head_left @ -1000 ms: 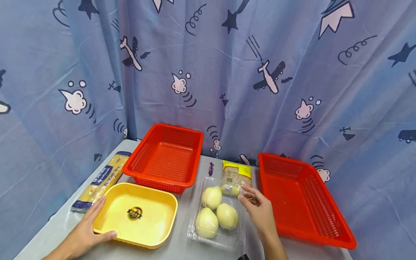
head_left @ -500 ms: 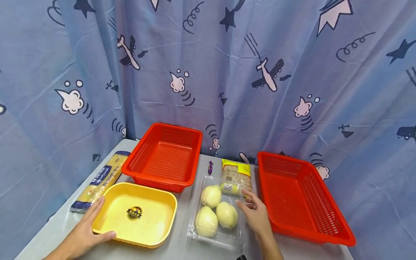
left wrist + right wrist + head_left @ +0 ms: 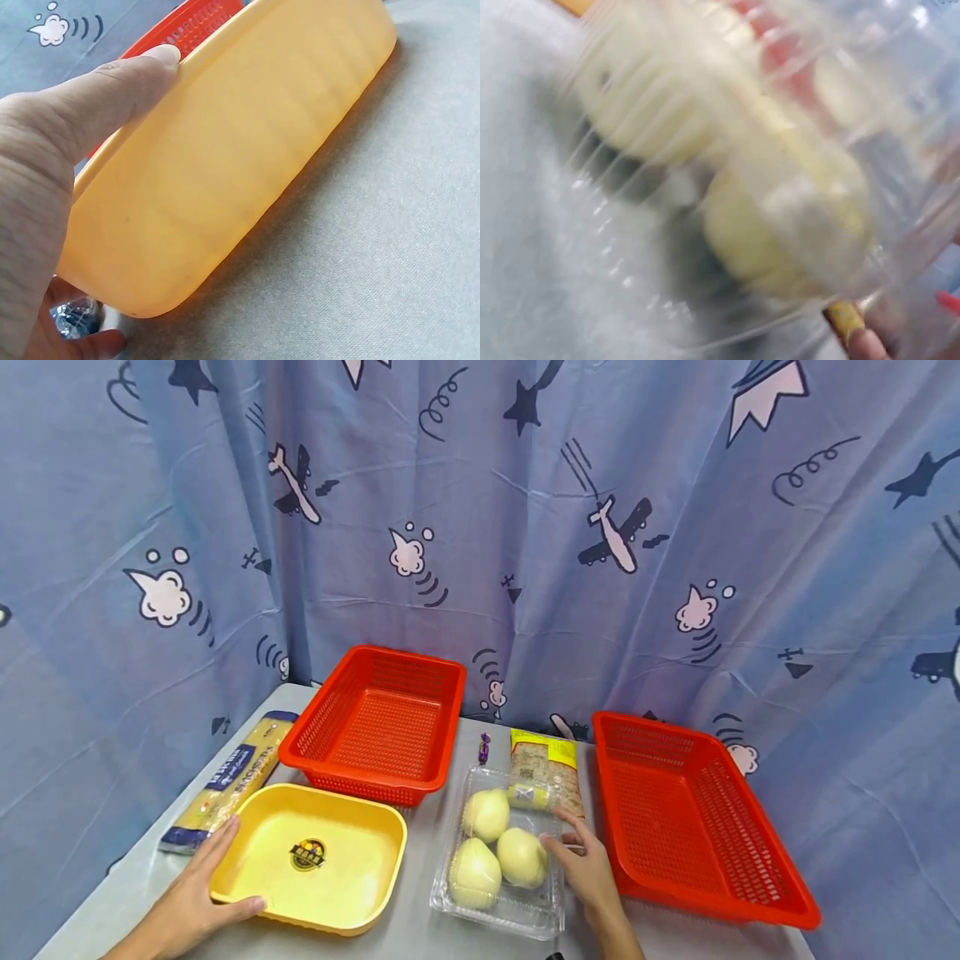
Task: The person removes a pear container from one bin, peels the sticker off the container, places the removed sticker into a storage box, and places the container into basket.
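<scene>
At the corner of a yellow plastic tray (image 3: 360, 839) is my left hand (image 3: 183, 893). Its thumb (image 3: 124, 94) lies over the rim in the left wrist view, and its fingers run along the outer side wall. Three pale yellow-green round fruits, like pears (image 3: 474, 872), sit inside a clear plastic clamshell box (image 3: 517, 906). My right hand (image 3: 588, 868) is at the box's right side, fingers loosely bent, thumb and index fingertips near its upper edge. Contact there is hard to tell. The right wrist view shows the box (image 3: 652, 247) close and blurred.
A red basket (image 3: 397, 722) stands behind the tray and another red basket (image 3: 675, 827) at the right. Spaghetti in a long pack (image 3: 232, 777) lies at the left edge. A purple-wrapped candy (image 3: 484, 749) and a yellow-topped food bag (image 3: 546, 760) lie behind the box.
My right hand has slid down toward me along the clamshell box's right side. My left hand and the tray hold their place; the head view has shifted slightly.
</scene>
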`<act>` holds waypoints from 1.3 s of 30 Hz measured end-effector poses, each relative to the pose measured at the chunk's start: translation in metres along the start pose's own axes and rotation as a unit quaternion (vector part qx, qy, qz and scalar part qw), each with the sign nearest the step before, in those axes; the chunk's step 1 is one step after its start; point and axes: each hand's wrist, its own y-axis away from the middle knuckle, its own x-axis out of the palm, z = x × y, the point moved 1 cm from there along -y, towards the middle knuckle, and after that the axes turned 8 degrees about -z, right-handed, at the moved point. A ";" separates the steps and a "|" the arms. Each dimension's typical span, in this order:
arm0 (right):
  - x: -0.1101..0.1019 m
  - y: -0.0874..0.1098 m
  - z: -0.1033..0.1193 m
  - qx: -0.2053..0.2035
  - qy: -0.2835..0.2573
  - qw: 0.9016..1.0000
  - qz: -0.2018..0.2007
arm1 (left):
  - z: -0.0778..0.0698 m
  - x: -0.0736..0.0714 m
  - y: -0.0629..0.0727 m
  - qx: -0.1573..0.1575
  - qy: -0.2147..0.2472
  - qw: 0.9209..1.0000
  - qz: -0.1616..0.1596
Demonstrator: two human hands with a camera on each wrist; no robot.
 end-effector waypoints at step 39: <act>0.009 -0.004 -0.026 0.000 -0.115 0.993 0.038 | -0.011 -0.014 -0.002 0.033 -0.011 0.998 -0.053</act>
